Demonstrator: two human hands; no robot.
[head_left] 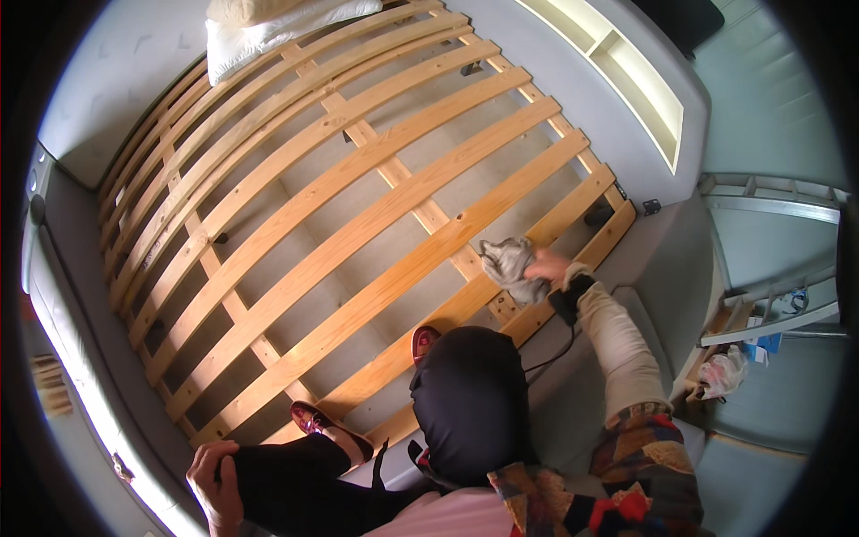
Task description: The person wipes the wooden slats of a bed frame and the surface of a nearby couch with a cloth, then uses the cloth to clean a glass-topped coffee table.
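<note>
My right hand (548,267) is closed on a crumpled grey cloth (510,264), held against the wooden slats near the right end of the bed base. A black band with a dark cable circles that wrist. Pale wooden slats (358,228) curve across the frame, crossed by lengthwise battens. At the lower left, my left hand (215,483) rests over my black-clad knee (277,483), its fingers bent over the edge and holding nothing I can see. My feet, in dark red shoes (309,416), stand among the nearest slats.
Pillows (268,40) lie at the far left end. Grey padded side panels (649,246) border the slats, with a cream shelf compartment (635,80) at the far right. Beyond the right side are a metal ladder (774,197) and a plastic bag (723,371).
</note>
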